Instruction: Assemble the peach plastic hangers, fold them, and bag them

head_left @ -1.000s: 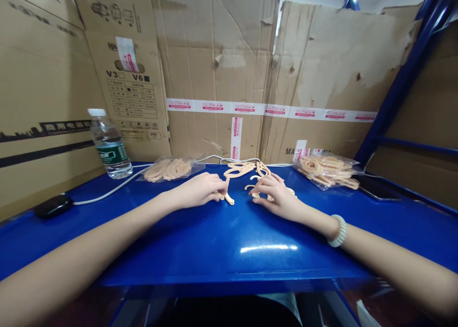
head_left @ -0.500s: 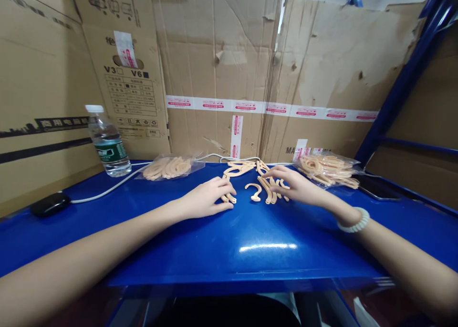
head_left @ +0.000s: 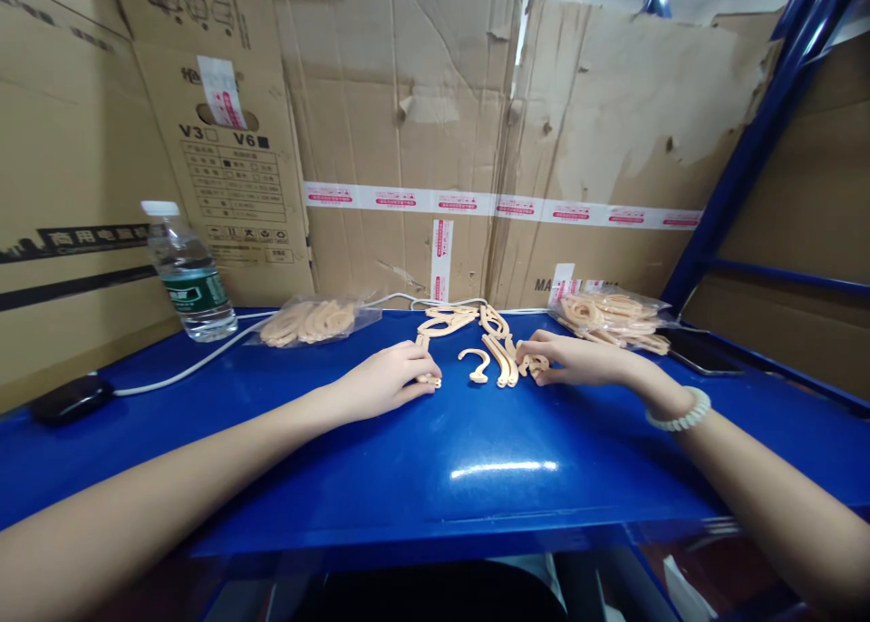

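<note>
My left hand (head_left: 391,379) is closed over beige strips (head_left: 435,382), whose ends show past its fingertips. Curled round beige hook pieces (head_left: 536,365) is my right hand (head_left: 567,357), its fingers largely covering them. Between the hands a beige hook (head_left: 477,366) lies on the blue table (head_left: 435,477), touched by neither hand. Just right of that hook are long beige strips (head_left: 501,364), side by side. More beige pieces (head_left: 447,320) lie farther back, in front of the cardboard.
Two plastic bags of beige pieces (head_left: 309,321) (head_left: 612,318) flank the work area. At left stand a water bottle (head_left: 194,282) and a black mouse (head_left: 72,399) with a white cable. A phone (head_left: 703,352) lies at right. Cardboard (head_left: 408,150) walls the back.
My right hand has come down and closed round the hook pieces at its fingertips. My left fingers have drawn together over the strips. The view has shifted slightly.
</note>
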Motion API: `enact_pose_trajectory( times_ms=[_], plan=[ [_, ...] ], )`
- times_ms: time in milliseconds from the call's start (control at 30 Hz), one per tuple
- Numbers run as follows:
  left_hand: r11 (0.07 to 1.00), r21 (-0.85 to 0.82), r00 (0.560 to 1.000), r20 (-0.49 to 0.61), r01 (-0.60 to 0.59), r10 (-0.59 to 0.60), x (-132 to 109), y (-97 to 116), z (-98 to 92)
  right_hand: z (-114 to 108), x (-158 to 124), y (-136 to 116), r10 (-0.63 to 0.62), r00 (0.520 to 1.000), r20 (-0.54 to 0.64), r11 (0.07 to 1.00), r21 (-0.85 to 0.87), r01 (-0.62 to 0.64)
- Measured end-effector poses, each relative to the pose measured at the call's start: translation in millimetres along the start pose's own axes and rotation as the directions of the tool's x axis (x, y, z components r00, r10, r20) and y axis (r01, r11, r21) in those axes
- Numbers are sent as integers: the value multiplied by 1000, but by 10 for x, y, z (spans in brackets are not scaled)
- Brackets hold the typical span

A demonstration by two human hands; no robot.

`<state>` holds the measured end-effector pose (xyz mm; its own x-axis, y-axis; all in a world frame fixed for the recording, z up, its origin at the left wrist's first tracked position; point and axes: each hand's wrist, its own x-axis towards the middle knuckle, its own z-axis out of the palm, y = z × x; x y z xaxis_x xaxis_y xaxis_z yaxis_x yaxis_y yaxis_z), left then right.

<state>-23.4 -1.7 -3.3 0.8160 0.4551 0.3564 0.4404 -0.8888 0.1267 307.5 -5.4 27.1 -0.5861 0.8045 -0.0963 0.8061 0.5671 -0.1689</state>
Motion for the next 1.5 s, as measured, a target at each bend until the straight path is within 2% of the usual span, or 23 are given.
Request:
enact_pose_trajectory(
  times_ms=[133, 467, 600, 733, 833, 900, 967, 1100, 1200, 1400, 1500],
  plan=[
    [1000, 3, 1000, -1, -8, 8, -3, -19, 3, 0, 31, 37, -22, 1000, -2, 999, 24, 22],
    [1000, 19, 1000, 5, 14, -14, -3, -76, -17, 6, 141, 368, 24, 997, -71, 999, 44, -21],
    [999, 37, 1000, -11, 30, -29, -23, -85, -6, 16, 125, 418, 47, 993, -113, 999, 26, -45],
    [993, 111, 999, -43, 30, -26, -35, -34, -20, 11, 106, 337, 115, 950, -292, 990, -47, -134],
    [987, 158, 999, -33, 23, -18, -30, 14, -46, 11, 129, 248, 58, 903, -427, 994, -61, -93],
    [986, 161, 999, -29, 36, -32, -30, 23, -54, 15, 147, 216, 51, 892, -450, 996, -41, -78],
    [987, 147, 998, -26, 69, -66, -34, 8, -50, 13, 144, 214, 73, 906, -417, 996, -19, -89],
    [989, 101, 994, -10, 109, -108, -42, -47, -19, -23, 70, 244, 104, 970, -218, 995, 12, -104],
    [993, 70, 995, -19, 99, -97, -37, -63, -2, -57, 18, 252, 102, 987, -122, 995, 5, -102],
    [997, 52, 997, -34, 65, -64, -27, -52, 8, -26, 39, 289, 150, 977, -151, 988, -1, -152],
    [997, 55, 998, -41, 51, -48, -28, -55, 15, 24, 76, 324, 111, 980, -166, 993, -24, -117]
  ],
)
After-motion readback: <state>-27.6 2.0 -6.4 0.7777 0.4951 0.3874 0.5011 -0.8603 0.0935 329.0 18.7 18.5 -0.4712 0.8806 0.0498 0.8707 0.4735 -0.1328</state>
